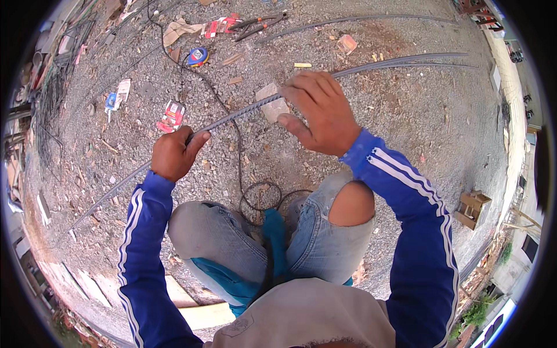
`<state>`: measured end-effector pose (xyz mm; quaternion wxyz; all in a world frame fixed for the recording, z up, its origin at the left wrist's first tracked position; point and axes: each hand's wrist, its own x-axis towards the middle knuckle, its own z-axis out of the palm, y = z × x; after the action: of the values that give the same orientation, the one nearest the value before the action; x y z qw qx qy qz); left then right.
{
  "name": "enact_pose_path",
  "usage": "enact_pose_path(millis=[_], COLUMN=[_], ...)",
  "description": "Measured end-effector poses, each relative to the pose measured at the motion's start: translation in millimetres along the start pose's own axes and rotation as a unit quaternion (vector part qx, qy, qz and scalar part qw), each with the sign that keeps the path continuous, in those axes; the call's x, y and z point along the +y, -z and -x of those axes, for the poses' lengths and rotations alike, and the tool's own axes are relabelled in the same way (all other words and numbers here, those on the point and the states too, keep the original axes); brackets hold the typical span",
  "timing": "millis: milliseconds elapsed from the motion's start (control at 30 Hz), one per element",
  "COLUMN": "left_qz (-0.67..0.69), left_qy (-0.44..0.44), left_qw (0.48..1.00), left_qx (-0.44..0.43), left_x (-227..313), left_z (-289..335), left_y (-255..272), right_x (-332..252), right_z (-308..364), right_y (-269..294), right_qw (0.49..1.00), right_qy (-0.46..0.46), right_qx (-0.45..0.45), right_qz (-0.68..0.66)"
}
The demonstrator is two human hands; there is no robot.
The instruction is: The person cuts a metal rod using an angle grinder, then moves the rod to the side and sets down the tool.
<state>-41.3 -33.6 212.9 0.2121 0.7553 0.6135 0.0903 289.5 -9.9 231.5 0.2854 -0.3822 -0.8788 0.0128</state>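
The left hand [175, 152] clasps at least two rods [252, 109]; the right hand [322, 113], unclenched, lies over them.

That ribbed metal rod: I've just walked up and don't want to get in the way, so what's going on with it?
A person is handling the ribbed rod above the gravel. The left hand grips it, while the right hand is over it farther along, near a pale block; how firmly that one grips isn't clear. A blue tape measure and a long-handled tool lie on the ground ahead.
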Motion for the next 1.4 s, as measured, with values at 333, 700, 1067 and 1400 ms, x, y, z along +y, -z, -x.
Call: enact_pose_path(millis=[333,700,1067,1400], left_qz=[0.125,0.0,0.248,0.011], left_qy=[-0.063,0.109,-0.052,-0.029], left_qw=[0.99,0.993,0.939,0.999], left_qx=[-0.015,-0.036,-0.233,-0.015], left_x=[-3.3,-70.1,51.2,-117.2], left_z=[39.3,108.3,20.7,143.3], left_y=[7.9,-67.4,-109.4,-71.0], right_x=[18.0,185.7,28.3,128.0], right_z=[16.2,140.8,95.4,154.7], right_y=[10.9,141.4,-54.0,27.7], right_qw=[0.995,0.886,0.929,0.964], right_qy=[0.003,-0.408,-0.157,-0.135], right_qx=[-0.101,-0.15,-0.32,-0.228], right_qz=[0.003,0.164,-0.097,0.005])
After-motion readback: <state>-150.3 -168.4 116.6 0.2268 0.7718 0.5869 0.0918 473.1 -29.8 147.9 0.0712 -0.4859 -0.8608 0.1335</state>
